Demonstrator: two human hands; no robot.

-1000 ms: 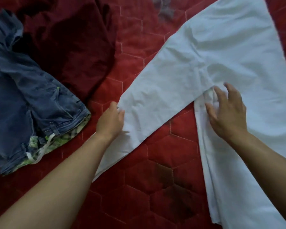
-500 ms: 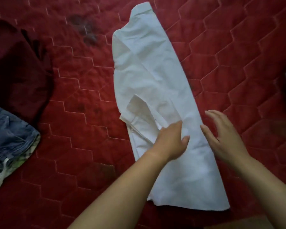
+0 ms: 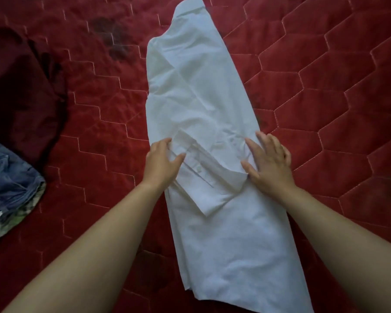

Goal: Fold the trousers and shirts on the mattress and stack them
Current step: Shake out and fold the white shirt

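A white shirt is lying stretched out long and thin down the middle of the red mattress. Its collar is pointing to the far side and its bottom end to the near side. Its sides are folded in, and a sleeve with a small button is lying slanted across the top of it. The end of the sleeve is being touched by the left hand. This hand is open, with the fingers only a little bent and the thumb spread out on the cloth, and nothing is being gripped by it. The right side of the shirt is being pressed down by the right hand, which is flat and wide open with its fingers spread. Toward the left side of the mattress, well apart from the shirt, a dark red piece of clothing is lying crumpled. Blue jeans are lying just beside it, closer to the near side.
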